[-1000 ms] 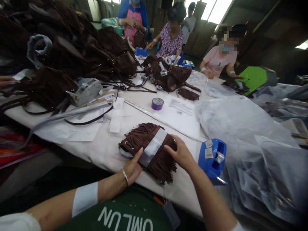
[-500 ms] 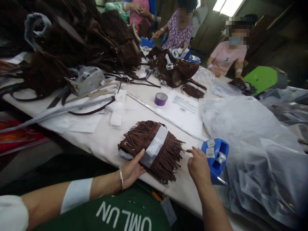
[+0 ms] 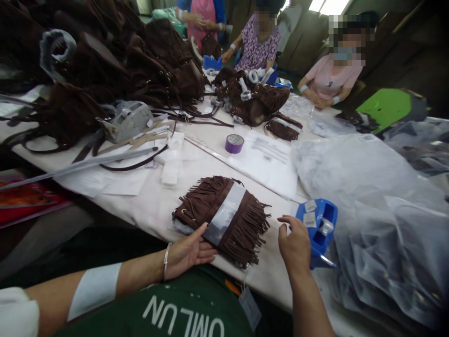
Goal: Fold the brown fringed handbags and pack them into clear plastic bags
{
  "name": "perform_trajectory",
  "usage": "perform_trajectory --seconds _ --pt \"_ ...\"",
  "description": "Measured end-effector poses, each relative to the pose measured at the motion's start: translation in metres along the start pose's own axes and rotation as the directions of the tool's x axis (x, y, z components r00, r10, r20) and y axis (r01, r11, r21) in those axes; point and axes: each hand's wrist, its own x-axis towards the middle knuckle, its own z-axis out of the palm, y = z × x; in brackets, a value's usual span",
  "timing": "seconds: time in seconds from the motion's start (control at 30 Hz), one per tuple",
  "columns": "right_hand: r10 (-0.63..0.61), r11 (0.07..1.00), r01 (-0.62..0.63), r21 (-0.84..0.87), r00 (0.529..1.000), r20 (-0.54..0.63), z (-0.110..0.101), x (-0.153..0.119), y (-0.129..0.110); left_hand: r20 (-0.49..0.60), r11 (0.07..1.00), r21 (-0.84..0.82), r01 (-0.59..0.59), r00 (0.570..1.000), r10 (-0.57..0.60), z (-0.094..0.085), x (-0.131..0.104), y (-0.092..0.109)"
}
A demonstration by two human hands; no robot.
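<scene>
A dark brown fringed handbag (image 3: pixel 242 229) lies at the table's front edge, with a band of clear wrap (image 3: pixel 226 213) around its middle. A grey tag (image 3: pixel 249 306) hangs from it over the edge. My left hand (image 3: pixel 189 252) is open at the bag's near side, palm up, its thumb by the wrap and its fingers stretched along the lower edge. To the right of the fringe, my right hand (image 3: pixel 294 241) is raised with finger and thumb apart, nothing visible between them. Just beyond it stands a blue tape dispenser (image 3: pixel 321 224).
A purple tape roll (image 3: pixel 234 143) sits by a printed plastic bag (image 3: pixel 270 161). Clear plastic bags (image 3: pixel 379 187) cover the right side. Brown bags (image 3: pixel 140 61) are heaped at the left behind a grey tape dispenser (image 3: pixel 131 119). Several co-workers stand across the table.
My left hand has slipped back from the bag, its fingers now straightened. My right hand has shifted slightly right, away from the fringe. The bag stays in place.
</scene>
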Motion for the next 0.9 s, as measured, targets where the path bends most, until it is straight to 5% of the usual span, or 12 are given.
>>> perform_trajectory --seconds 0.17,0.27,0.37,0.47,0.57,0.7,0.9 --pt "-0.169 0.973 0.162 0.166 0.985 0.030 0.015 0.001 -0.040 -0.039 0.925 0.371 0.079 0.997 -0.069 0.005 -0.025 0.013" --pt "-0.218 0.963 0.208 0.170 0.975 0.047 0.026 -0.005 -0.039 0.003 0.743 0.657 -0.129 0.986 0.168 0.012 -0.034 0.036" --pt "-0.203 0.965 0.199 0.170 0.979 0.005 0.025 -0.012 -0.020 0.045 0.362 0.885 -0.293 0.827 0.560 0.015 -0.025 0.070" --pt "-0.203 0.967 0.201 0.155 0.979 -0.002 0.013 -0.017 -0.008 0.217 -0.094 0.971 -0.222 0.631 0.745 0.010 0.000 0.098" --pt "-0.129 0.984 0.135 0.118 0.990 -0.054 0.002 -0.019 -0.013 0.355 -0.343 0.929 -0.137 0.594 0.722 0.003 0.029 0.110" --pt "-0.061 0.984 0.074 0.161 0.995 -0.084 0.005 -0.014 -0.034 0.371 -0.403 0.910 -0.098 0.624 0.688 -0.004 0.049 0.112" --pt "-0.102 0.975 0.103 0.198 0.995 -0.016 0.028 -0.008 -0.043 0.147 -0.193 0.981 0.005 0.629 0.763 -0.015 0.038 0.115"
